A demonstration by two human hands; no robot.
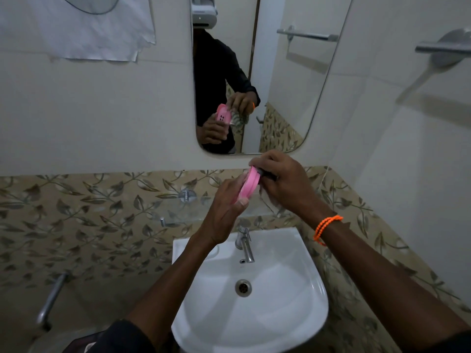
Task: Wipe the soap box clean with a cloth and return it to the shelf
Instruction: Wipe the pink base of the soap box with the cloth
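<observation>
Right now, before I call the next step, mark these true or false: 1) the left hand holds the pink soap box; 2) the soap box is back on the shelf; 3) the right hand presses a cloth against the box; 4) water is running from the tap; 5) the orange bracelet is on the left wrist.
1) True: the left hand grips the pink soap box.
2) False: it is held up above the glass shelf and the sink.
3) True: the right hand holds the cloth to it.
4) False: no water shows at the tap.
5) False: the orange bracelet is on the right wrist.
</observation>
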